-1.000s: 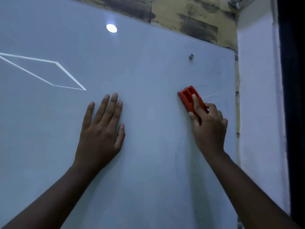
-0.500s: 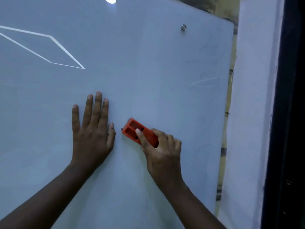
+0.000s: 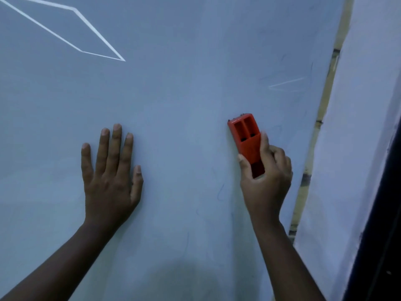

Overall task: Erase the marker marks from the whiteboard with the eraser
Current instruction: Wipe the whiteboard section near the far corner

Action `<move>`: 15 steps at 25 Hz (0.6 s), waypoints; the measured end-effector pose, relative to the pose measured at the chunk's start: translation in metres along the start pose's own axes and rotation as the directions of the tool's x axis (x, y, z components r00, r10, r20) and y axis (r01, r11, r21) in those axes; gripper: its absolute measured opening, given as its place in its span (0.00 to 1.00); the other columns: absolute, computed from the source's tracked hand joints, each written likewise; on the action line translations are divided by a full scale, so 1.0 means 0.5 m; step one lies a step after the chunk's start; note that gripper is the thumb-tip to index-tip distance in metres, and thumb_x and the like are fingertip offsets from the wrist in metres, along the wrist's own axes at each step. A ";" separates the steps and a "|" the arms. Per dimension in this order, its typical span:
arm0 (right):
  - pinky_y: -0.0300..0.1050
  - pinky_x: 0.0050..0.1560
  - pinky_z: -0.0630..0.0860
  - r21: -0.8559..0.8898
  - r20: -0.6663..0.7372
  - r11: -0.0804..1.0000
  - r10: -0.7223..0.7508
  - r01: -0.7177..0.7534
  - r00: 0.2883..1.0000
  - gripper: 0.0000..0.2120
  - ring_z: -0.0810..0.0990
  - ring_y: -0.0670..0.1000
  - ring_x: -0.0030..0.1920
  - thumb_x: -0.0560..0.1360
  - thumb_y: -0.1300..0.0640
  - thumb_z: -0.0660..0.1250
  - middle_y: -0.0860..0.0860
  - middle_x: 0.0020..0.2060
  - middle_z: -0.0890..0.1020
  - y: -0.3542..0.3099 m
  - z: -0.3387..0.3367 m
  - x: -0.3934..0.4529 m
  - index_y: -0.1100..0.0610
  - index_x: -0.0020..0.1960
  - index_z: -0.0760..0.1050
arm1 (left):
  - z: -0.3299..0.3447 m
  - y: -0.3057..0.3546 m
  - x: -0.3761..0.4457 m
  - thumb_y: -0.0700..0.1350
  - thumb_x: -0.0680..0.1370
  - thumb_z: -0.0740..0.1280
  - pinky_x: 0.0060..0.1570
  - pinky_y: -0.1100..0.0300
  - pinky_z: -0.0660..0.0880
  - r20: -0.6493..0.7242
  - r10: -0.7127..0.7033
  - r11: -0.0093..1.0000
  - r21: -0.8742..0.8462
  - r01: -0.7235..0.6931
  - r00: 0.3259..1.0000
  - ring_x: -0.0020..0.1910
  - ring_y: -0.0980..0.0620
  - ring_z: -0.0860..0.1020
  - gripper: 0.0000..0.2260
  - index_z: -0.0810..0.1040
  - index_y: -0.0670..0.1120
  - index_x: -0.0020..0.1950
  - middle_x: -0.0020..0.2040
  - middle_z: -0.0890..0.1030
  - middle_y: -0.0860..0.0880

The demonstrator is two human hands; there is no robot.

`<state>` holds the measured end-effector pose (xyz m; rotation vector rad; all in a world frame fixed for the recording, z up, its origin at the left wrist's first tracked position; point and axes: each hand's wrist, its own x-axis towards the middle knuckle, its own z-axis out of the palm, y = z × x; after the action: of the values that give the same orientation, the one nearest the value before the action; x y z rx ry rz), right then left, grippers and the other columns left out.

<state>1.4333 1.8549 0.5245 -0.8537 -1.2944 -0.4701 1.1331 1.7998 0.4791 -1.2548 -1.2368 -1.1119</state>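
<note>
At the far left of the whiteboard [image 3: 195,83] runs a thin white outline [image 3: 76,29], an angular shape whose point ends up and to the right of the left hand; the left hand [image 3: 110,177] lies flat on the board below it, palm down, fingers straight and only slightly spread, thumb out to the right, holding nothing; between the two hands the pale board shows a few faint bluish marker marks [image 3: 220,191], thin and hard to read; to the right, well apart from the left hand, the right hand [image 3: 267,181] grips the orange eraser [image 3: 246,140], thumb along its left edge and forefinger along its right edge, the other fingers curled behind; the eraser stands nearly upright, tilted a little to the left, its upper end with two open slots free above the fingers, and it appears to lie against the board; up and to the right of it are faint pale lines [image 3: 286,83]; beyond the board's right edge stands a white wall [image 3: 358,148].
</note>
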 end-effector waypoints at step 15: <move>0.54 0.51 0.72 0.093 0.350 0.952 -0.304 0.290 0.886 0.31 0.77 0.54 0.55 0.71 0.49 0.76 0.51 0.55 0.79 -0.026 -0.015 -0.233 0.49 0.74 0.76 | 0.010 0.020 -0.129 0.48 0.87 0.56 0.82 0.34 0.50 0.051 -0.036 0.999 0.015 0.036 0.998 0.86 0.40 0.52 0.29 0.55 0.40 0.86 0.86 0.54 0.39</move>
<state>1.4001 1.8234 0.4165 -0.7314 -1.7859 -0.5441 1.1397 1.8007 0.4140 -1.2622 -1.3083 -1.1008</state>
